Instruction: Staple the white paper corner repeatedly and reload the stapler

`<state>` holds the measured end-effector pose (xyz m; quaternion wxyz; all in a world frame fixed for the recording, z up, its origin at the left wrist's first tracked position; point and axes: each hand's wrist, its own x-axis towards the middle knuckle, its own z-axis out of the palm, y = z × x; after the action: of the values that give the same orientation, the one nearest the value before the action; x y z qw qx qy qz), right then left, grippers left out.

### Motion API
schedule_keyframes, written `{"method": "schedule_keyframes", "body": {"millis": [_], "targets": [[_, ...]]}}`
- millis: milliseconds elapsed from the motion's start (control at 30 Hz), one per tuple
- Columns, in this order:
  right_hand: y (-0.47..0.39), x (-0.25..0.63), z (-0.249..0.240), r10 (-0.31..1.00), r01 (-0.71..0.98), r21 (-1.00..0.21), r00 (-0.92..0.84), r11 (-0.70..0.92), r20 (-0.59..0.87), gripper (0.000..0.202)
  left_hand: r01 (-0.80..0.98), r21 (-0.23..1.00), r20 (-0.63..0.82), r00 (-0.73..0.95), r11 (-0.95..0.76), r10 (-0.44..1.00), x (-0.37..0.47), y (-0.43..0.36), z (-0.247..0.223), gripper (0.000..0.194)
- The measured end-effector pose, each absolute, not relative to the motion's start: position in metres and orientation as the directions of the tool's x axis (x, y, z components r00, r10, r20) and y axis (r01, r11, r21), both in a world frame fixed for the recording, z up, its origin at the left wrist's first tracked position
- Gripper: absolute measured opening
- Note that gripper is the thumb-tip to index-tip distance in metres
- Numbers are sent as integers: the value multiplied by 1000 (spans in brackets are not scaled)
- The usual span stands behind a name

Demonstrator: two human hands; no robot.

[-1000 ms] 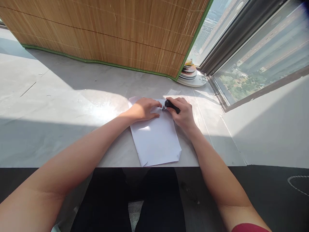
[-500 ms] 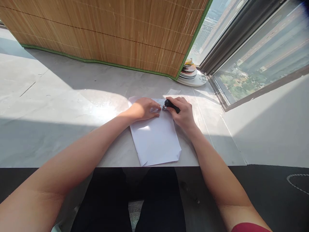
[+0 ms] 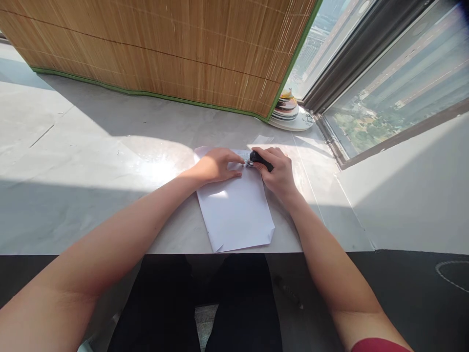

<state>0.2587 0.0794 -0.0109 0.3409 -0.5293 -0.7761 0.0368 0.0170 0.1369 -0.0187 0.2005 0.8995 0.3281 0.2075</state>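
Note:
White paper with folded lower corners lies on the grey-white marbled surface, close to its front edge. My left hand rests on the upper part of the paper, thumb and fingers apart, with the fingertips pointing right. In my right hand is a small black stapler, held at the paper's upper right edge. The stapler's metal end points left, close to my left fingertips. Part of its body is hidden by my right fingers.
A bamboo blind with green trim hangs across the back. Stacked plates stand beside the window frame at the back right. The marbled surface ends in front of my legs.
My left thumb and fingers have spread slightly further apart. The paper, the stapler and my right hand look almost unmoved.

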Motion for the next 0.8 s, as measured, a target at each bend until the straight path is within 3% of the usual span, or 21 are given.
{"method": "schedule_keyframes", "body": {"millis": [167,433,800], "targets": [[80,259,-12,837,788,-408,-233,461,496,41,573,433,291,642,-696,710,16,137,-20,60],[79,258,-12,830,786,-370,-303,495,468,47,577,418,251,669,-702,700,19,133,-19,51],[76,251,-14,861,856,-315,-250,411,444,45,604,428,221,652,-673,725,20,133,-19,52]]}}
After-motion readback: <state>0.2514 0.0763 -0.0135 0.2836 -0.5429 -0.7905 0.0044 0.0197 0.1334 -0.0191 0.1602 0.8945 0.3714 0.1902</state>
